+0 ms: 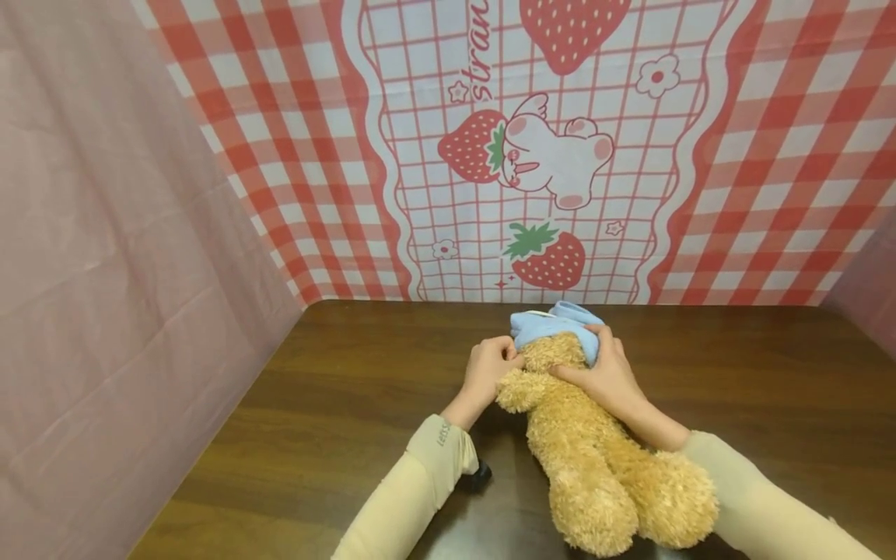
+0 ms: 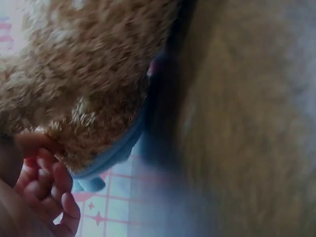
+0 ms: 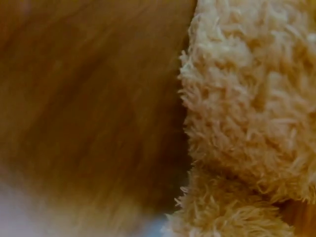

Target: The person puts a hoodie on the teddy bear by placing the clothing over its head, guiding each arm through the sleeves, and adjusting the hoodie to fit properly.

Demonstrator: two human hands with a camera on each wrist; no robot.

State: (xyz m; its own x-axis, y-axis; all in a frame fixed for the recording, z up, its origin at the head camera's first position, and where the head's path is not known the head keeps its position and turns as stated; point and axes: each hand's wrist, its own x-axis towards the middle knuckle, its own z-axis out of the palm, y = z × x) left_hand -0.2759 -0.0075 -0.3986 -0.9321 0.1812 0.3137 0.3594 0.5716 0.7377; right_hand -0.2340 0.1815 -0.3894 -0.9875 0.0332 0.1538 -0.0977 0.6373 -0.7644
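A curly-furred tan teddy bear lies on the table with its legs toward me. Light blue cloth covers the far end of its head; a loop of the cloth stands up behind. My left hand is at the left side of the bear's neck, above one arm. In the left wrist view its curled fingers pinch at the fur by the cloth's edge. With the thumb across the neck and fingers along the cloth's right side, my right hand grips the bear. Only blurred fur fills the right wrist view's right side.
The dark wooden table meets a red-and-white checked cloth with strawberries at its back edge. A pink curtain hangs along the left. A small black object shows under my left sleeve.
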